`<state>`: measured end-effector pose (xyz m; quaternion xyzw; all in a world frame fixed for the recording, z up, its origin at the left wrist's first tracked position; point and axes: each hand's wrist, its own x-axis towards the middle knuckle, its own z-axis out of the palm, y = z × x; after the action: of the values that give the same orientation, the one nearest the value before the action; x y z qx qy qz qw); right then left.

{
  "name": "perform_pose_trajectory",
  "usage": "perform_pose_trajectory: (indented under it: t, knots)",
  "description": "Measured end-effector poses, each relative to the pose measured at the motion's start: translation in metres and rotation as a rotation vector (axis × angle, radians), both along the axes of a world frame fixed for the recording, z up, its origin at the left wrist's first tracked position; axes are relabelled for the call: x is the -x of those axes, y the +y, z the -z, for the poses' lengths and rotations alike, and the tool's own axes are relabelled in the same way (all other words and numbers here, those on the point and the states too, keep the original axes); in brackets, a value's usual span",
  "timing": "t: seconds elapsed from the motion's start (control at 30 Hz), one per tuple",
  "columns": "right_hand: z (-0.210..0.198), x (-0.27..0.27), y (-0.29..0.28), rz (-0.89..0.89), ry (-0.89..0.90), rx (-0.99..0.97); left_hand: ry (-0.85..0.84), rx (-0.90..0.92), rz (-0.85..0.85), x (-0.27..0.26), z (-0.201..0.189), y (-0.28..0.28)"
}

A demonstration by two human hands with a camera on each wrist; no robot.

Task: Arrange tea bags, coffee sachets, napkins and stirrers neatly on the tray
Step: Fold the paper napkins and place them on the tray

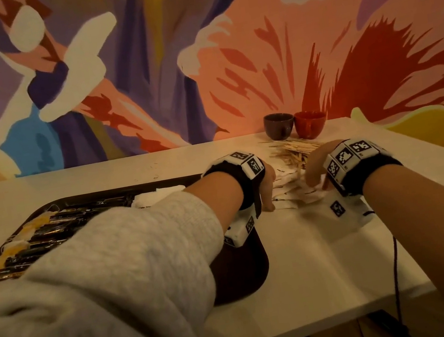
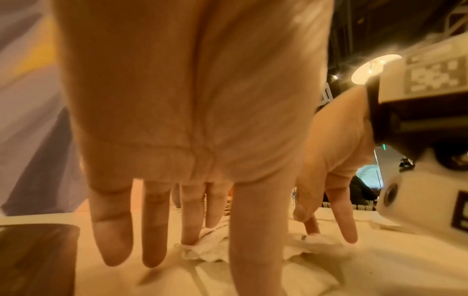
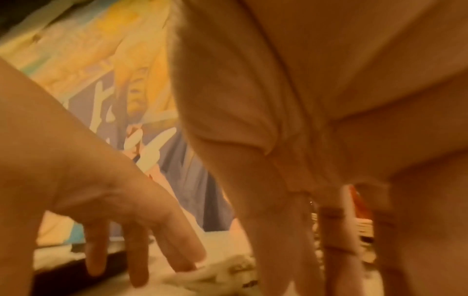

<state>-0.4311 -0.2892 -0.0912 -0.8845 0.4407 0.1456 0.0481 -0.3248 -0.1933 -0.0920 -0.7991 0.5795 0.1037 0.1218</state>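
White paper sachets [image 1: 291, 189] lie heaped on the pale table [image 1: 304, 266], just right of the black tray [image 1: 119, 192]. Left hand [image 1: 266, 190] and right hand [image 1: 316, 170] press straight, spread fingers [image 2: 188, 216] onto them.

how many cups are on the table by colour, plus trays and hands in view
dark brown cup: 1
red cup: 1
black tray: 1
left hand: 1
right hand: 1
total: 5
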Motion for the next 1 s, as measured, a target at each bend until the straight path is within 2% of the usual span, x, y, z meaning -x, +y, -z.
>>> perform_pose_trajectory:
  t: [0.03,0.1,0.13,0.27,0.43,0.53,0.67,0.73,0.83,0.93,1.0]
  knots:
    - [0.0,-0.002,0.0,-0.017,-0.054,-0.107,0.0,-0.029,0.01,0.003,-0.002,0.002]
    - [-0.003,-0.007,-0.002,-0.007,-0.05,-0.236,-0.038,-0.098,0.034,0.0,0.0,0.002]
    - [-0.005,-0.007,0.0,0.012,-0.053,-0.241,-0.022,-0.09,0.019,0.002,-0.002,0.006]
    - [-0.002,-0.005,-0.003,-0.011,-0.034,0.059,0.013,-0.027,0.02,0.001,-0.002,0.009]
    - [-0.002,-0.017,0.007,0.065,-0.123,-0.169,0.089,-0.026,-0.018,0.004,-0.006,0.015]
    - [-0.001,-0.024,0.009,0.048,-0.16,-0.194,0.151,-0.005,-0.066,0.005,-0.006,0.018]
    - [-0.003,-0.038,0.021,-0.037,-0.011,-0.058,0.113,-0.017,-0.072,0.006,-0.008,0.023]
    - [-0.002,-0.045,0.034,-0.078,0.117,0.037,0.096,-0.032,-0.05,0.003,-0.01,0.026]
    - [0.009,-0.057,0.042,-0.162,0.332,0.063,0.132,-0.058,-0.044,0.0,-0.016,0.031]
    - [0.0,-0.052,0.057,-0.236,0.319,0.128,0.213,-0.064,-0.033,-0.002,-0.018,0.034]
    - [-0.007,-0.047,0.064,-0.201,0.313,0.075,0.277,-0.048,-0.064,-0.004,-0.017,0.037]
